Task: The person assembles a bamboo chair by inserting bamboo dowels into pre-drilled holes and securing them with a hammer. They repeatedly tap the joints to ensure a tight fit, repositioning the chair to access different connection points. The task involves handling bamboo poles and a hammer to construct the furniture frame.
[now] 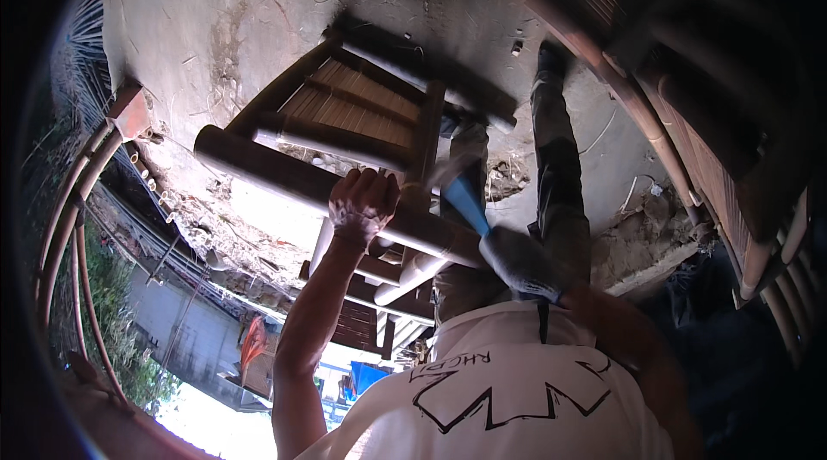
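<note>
A bamboo chair frame [336,137] of thick dark poles, with a slatted panel [353,102], lies tilted before me. My left hand [363,202] is bare and closed over its long thick bamboo pole [276,169], with the knuckles up. To the right of that pole my right hand [521,262], in a grey glove, grips a tool by its blue handle [466,204]. The tool's far end is smeared by motion close to an upright of the frame, so its kind is hard to make out.
Rough concrete floor [198,21] with twigs and debris spreads beyond the chair. Long curved bamboo poles [594,64] edge more slatted bamboo work at the right. A bamboo rail [73,193] stands at the left. My legs [556,141] are beside the frame.
</note>
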